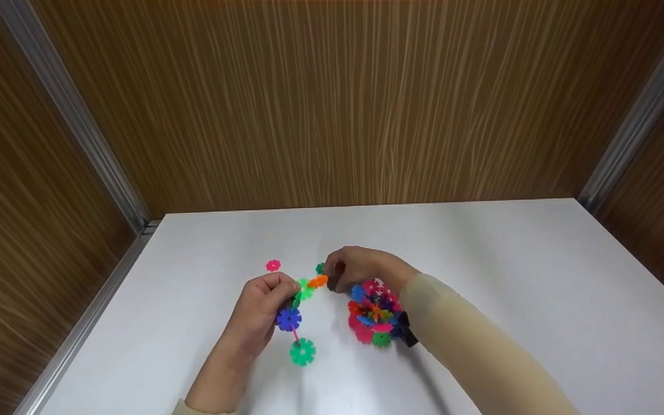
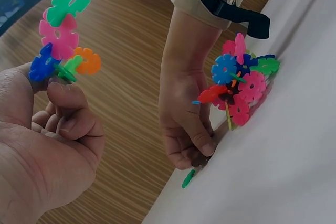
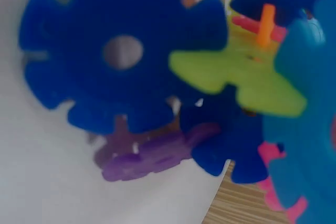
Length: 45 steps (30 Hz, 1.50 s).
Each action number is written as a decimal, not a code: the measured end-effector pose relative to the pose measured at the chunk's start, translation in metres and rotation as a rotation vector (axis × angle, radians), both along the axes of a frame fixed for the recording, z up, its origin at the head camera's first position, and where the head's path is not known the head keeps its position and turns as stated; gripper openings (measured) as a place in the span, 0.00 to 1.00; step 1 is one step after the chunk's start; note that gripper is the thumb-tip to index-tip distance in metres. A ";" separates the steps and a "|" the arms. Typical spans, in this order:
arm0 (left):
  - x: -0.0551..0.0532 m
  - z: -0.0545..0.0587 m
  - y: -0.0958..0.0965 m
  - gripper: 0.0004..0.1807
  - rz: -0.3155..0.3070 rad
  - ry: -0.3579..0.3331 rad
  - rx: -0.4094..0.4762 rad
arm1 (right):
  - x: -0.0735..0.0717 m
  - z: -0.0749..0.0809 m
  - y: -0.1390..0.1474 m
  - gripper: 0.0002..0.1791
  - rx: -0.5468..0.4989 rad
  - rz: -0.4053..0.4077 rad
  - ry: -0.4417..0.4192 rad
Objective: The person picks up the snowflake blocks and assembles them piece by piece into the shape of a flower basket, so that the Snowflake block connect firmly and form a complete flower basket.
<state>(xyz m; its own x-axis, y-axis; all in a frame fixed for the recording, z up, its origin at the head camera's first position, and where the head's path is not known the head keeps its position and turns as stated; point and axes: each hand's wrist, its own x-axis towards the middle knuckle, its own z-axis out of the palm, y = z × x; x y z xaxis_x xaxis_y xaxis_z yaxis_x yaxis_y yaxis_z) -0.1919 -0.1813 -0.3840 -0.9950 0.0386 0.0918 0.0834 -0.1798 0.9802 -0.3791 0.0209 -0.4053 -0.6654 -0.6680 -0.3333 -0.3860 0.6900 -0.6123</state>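
My left hand [image 1: 260,305] pinches a small chain of interlocking plastic flower discs between thumb and fingers, raised above the table. In the left wrist view the chain has a green disc [image 2: 72,1] on top, a pink disc [image 2: 60,38], a blue disc [image 2: 43,64] and an orange disc [image 2: 88,61]. My right hand [image 1: 358,268] is low at the table, its fingertips together on a dark brown disc [image 2: 201,160], mostly covered by the fingers. Beside those fingertips lies a loose green disc [image 1: 320,268].
A heap of joined, multicoloured discs [image 1: 375,311] sits under my right forearm. Its blue disc [image 3: 121,56] and purple disc [image 3: 149,156] fill much of the right wrist view. One pink disc [image 1: 273,265] lies beyond my left hand. Wood-patterned panels [image 1: 332,104] surround the white table [image 1: 510,276].
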 end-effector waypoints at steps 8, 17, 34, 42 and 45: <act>-0.005 -0.002 0.005 0.10 -0.020 -0.057 -0.061 | 0.012 0.021 0.028 0.06 -0.366 -0.027 0.015; -0.006 -0.009 0.010 0.05 -0.117 -0.092 -0.148 | 0.075 0.034 0.055 0.14 -0.673 0.007 -0.114; -0.003 -0.014 0.008 0.15 -0.118 -0.071 -0.221 | 0.105 0.015 0.062 0.20 -0.797 -0.049 -0.153; -0.002 -0.013 0.013 0.11 -0.126 -0.094 -0.208 | 0.109 0.012 0.057 0.20 -0.787 -0.063 -0.144; -0.001 -0.012 0.013 0.12 -0.150 -0.081 -0.207 | 0.110 0.011 0.057 0.19 -0.773 -0.080 -0.137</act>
<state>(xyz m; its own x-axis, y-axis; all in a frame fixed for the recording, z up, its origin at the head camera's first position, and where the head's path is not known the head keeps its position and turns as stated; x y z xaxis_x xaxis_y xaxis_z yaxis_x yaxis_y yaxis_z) -0.1931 -0.1687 -0.3960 -0.9805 0.1960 -0.0136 -0.0098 0.0205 0.9997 -0.2695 0.0775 -0.3944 -0.7078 -0.6956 0.1237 -0.2399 0.0720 -0.9681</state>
